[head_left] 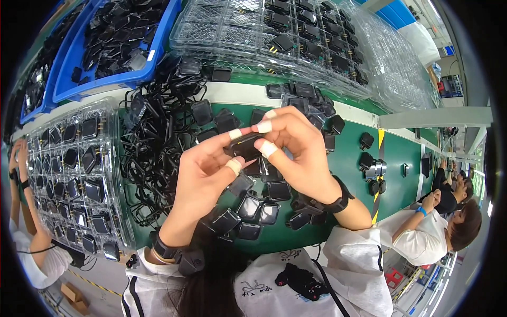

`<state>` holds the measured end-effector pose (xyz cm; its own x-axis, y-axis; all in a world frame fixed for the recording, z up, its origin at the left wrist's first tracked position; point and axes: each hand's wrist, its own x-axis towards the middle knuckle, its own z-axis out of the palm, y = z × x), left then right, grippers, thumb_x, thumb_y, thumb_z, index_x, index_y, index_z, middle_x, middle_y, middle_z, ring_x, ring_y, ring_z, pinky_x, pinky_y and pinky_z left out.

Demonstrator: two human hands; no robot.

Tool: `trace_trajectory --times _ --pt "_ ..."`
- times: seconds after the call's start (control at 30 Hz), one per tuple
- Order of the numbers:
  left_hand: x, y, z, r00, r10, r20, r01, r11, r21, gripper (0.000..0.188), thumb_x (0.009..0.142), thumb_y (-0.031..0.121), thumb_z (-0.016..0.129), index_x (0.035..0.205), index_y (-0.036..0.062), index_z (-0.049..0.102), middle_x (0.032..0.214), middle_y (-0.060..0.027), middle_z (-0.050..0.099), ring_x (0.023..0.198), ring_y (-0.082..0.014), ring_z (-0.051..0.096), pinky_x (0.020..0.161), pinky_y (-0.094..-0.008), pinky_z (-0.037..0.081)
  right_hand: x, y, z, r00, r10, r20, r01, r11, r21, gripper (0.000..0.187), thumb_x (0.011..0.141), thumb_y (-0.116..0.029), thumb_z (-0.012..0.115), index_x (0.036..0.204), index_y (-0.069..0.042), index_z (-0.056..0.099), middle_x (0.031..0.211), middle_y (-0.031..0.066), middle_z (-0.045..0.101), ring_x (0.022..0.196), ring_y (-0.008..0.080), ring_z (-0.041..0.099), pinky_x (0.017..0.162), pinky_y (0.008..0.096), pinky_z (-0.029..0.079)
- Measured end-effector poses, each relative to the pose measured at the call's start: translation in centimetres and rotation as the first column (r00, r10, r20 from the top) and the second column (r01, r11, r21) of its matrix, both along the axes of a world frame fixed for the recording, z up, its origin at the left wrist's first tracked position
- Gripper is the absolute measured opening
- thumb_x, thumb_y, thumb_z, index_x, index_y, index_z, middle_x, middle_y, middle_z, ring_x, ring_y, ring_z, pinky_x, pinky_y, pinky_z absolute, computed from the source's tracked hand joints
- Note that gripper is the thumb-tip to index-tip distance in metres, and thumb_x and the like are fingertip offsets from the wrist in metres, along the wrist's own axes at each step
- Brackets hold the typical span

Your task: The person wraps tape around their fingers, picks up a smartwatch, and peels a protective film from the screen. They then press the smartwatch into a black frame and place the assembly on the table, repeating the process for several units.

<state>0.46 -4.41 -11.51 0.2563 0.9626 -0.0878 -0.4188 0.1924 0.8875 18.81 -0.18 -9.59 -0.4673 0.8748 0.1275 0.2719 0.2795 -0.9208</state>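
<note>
A: Where's the black casing?

B: Mid-view, gripped between both hands' fingertips — left hand pinching its nine o'clock end, right hand clamped toward three.

A: And the containers?

B: Blue bin at ten, heaped with black pieces. Clear tray from twelve to one, partly filled with casings. Another clear tray near nine — rows of casings sit in its compartments.
</note>
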Motion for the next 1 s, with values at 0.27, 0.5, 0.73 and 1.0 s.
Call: trace_trajectory --times 0.27,0.5,0.73,1.0 --pt "0.2 -0.3 0.5 0.982 0.100 0.159 -0.086 0.992 -0.093 0.041 0.085 -0.012 0.049 0.125 -0.0068 0.046 0.127 -0.0168 0.051 0.111 -0.0247 0.056 0.091 -0.0392 0.052 0.6 1.7 -0.7 0.877 -0.026 -0.480 -0.264 0.808 -0.526 0.021 0.086 0.000 0.061 0.105 -0.002 0.054 0.103 0.0041 0.059 0.090 0.0105 0.058 0.078 0.0239 0.045" --pt "-2.0 1.0 1.0 0.885 0.453 0.105 -0.456 0.890 0.004 0.041 0.089 -0.001 0.053 0.128 -0.0072 0.043 0.114 -0.0211 0.058 0.105 -0.0360 0.059 0.090 -0.0388 0.053 2.1 6.1 0.1 0.869 0.132 0.476 -0.360 0.830 0.426 0.036 0.065 0.014 0.055 0.096 -0.002 0.066 0.102 0.0115 0.062 0.095 0.0308 0.057 0.084 0.0348 0.048" --pt "-1.5 0.8 1.2 0.880 0.460 0.116 -0.457 0.888 -0.057 0.044 0.088 -0.002 0.055 0.129 -0.0088 0.041 0.115 -0.0223 0.058 0.106 -0.0353 0.059 0.089 -0.0358 0.053 1.8 7.1 -1.6 0.758 0.327 0.564 -0.578 0.737 0.350 0.035 0.063 0.012 0.059 0.094 -0.001 0.066 0.096 0.0086 0.060 0.102 0.0277 0.053 0.087 0.0343 0.047" --pt "-1.0 0.4 1.4 0.905 0.420 0.069 -0.418 0.907 -0.044 0.042 0.086 -0.006 0.054 0.127 -0.0080 0.044 0.117 -0.0183 0.056 0.107 -0.0238 0.058 0.090 -0.0394 0.053 1.2 0.4 5.5 0.941 0.338 0.021 -0.276 0.728 0.627 0.021 0.068 0.012 0.063 0.085 -0.001 0.062 0.092 0.0111 0.056 0.085 0.0348 0.064 0.066 0.0357 0.056"
